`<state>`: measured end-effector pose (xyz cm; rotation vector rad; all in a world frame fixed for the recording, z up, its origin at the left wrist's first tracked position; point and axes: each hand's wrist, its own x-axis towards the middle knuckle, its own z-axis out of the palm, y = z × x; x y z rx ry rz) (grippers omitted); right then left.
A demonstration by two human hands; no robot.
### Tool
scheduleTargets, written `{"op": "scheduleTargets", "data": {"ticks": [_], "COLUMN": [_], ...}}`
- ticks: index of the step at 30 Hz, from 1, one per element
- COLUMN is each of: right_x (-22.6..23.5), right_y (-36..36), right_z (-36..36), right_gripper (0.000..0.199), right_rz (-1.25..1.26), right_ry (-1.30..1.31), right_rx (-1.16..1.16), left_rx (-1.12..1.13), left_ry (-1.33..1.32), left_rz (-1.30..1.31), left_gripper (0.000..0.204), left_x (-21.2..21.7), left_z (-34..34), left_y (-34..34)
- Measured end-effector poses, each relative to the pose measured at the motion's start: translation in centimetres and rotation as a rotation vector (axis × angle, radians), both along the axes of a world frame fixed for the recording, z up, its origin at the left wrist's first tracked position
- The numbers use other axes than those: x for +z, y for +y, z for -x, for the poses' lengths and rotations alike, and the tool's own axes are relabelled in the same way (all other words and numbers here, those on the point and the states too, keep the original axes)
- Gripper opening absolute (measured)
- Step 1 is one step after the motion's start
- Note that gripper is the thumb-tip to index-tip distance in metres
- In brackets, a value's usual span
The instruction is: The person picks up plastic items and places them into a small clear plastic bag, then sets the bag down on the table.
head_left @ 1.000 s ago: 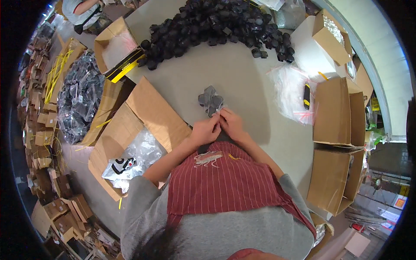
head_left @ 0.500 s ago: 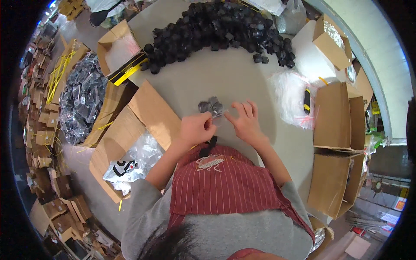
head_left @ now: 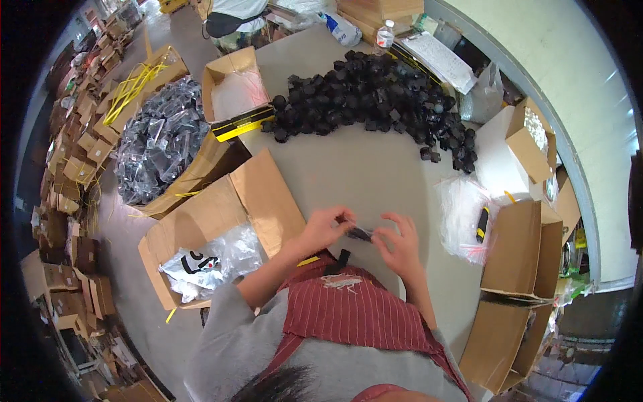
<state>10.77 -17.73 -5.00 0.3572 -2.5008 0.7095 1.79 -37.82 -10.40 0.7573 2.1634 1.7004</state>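
Note:
In front of my apron, a small clear plastic bag (head_left: 362, 229) with a dark part (head_left: 358, 234) at it spans the gap between my hands. My left hand (head_left: 325, 229) is closed, with thumb and forefinger pinching one end of the bag. At the other end, the thumb and forefinger of my right hand (head_left: 400, 246) come together on its edge, while the other fingers stay loosely bent. Whether the dark part is fully inside the bag cannot be made out. Farther off on the grey table (head_left: 335, 174) lies a wide heap of small black parts (head_left: 375, 97).
At left are a box of bagged parts (head_left: 164, 137), a small carton of clear bags (head_left: 238, 90) and an open carton with plastic wrap (head_left: 201, 214). At right lie clear bags (head_left: 459, 218), a yellow-black cutter (head_left: 482, 224) and open cartons (head_left: 512, 251). A bottle (head_left: 384, 37) stands behind.
The head view has shifted, showing more of the table's far side. The dark part, earlier spread beyond my fingers, now shows less, between my hands. My right fingers have closed onto the bag.

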Motion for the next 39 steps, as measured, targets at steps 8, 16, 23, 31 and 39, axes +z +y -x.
{"op": "scheduleTargets", "data": {"ticks": [8, 16, 23, 31, 39], "right_x": [-1.4, 0.0, -0.2, -1.0, -0.3], "right_y": [-0.3, -2.3, -1.2, -0.3, 1.7], "right_z": [-0.2, -0.4, -1.1, -3.1, -6.5], "right_gripper": [0.014, 0.022, 0.016, 0.015, 0.014], "right_rz": [0.088, 0.153, 0.155, 0.191, 0.238], "right_ry": [-0.106, -0.109, -0.173, -0.102, -0.052], "right_rx": [0.05, -0.081, 0.008, -0.017, -0.165], "left_rx": [0.003, -0.021, -0.055, 0.046, 0.082], "left_ry": [0.04, 0.314, 0.337, 0.343, 0.185], "left_rz": [-0.061, 0.043, 0.03, 0.073, 0.036], "left_gripper": [0.014, 0.009, 0.009, 0.008, 0.007], "left_x": [2.0, 2.1, 3.1, 4.2, 5.0], "left_z": [-0.7, -1.6, -2.1, -2.7, -2.2], "left_y": [0.3, 1.2, 1.5, 1.3, 2.8]}}
